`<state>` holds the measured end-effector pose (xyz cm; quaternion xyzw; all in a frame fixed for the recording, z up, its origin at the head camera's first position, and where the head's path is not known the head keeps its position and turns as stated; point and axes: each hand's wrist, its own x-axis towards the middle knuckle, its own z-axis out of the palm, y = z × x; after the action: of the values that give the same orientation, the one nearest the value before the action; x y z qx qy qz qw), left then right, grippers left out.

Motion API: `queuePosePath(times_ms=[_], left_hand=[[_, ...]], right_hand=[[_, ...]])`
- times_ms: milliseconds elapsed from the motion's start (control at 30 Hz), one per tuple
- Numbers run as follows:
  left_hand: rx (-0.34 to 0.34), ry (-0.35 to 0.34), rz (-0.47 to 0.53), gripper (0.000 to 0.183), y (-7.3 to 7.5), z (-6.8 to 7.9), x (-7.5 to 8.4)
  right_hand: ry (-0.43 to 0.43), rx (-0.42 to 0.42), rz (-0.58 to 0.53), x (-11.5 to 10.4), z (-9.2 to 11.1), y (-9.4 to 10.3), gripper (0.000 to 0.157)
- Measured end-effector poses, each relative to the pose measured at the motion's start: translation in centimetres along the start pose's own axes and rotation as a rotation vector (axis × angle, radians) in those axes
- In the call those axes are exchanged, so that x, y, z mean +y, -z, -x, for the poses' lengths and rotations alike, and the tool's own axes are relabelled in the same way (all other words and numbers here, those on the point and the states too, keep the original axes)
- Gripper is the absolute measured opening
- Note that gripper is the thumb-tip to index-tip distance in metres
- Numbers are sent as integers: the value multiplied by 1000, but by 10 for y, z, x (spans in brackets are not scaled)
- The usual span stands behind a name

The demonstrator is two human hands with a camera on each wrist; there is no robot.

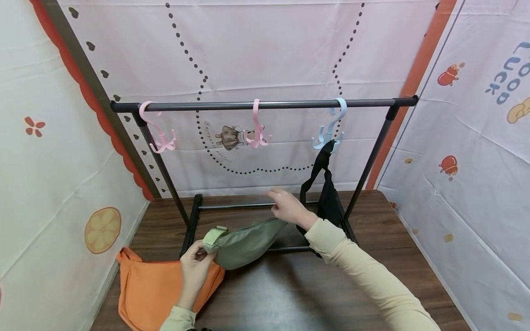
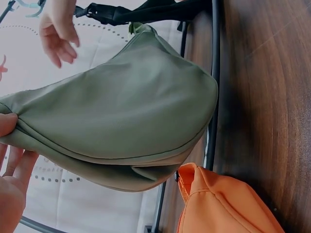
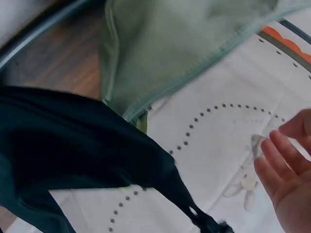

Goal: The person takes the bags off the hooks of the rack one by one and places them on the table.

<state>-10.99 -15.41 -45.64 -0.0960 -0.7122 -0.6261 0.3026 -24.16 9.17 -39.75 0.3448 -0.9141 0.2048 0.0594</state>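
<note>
A sage-green sling bag hangs in the air over the table, its zipper running along the upper edge. Its left end, beside a light-green strap piece, is pinched between the thumb and fingers of my left hand. Above the bag's other end is my right hand, holding nothing; the right wrist view shows its fingers loosely bent and apart from the fabric. A black bag hangs by its strap from a light blue hook, just behind my right wrist.
An orange bag lies on the wooden table at the left. Two pink hooks hang at the left and middle of the black rack's top bar. Printed cloth surrounds the table at the back and sides.
</note>
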Motion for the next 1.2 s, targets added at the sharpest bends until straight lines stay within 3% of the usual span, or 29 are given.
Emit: queuePosePath(times_ms=[233, 500, 633, 833, 1200], left_hand=[[9, 7, 12, 17, 0, 0, 0], [13, 4, 36, 17, 1, 0, -3], [20, -6, 41, 18, 1, 0, -4], [29, 20, 43, 13, 3, 1, -4], [56, 45, 56, 16, 9, -4, 5]], right_hand=[[-13, -177, -13, 0, 7, -23, 52], [-35, -234, 61, 7, 15, -40, 44], [-54, -223, 61, 12, 19, -46, 37], [8, -146, 74, 18, 22, -53, 22], [100, -129, 112, 14, 22, -46, 21]])
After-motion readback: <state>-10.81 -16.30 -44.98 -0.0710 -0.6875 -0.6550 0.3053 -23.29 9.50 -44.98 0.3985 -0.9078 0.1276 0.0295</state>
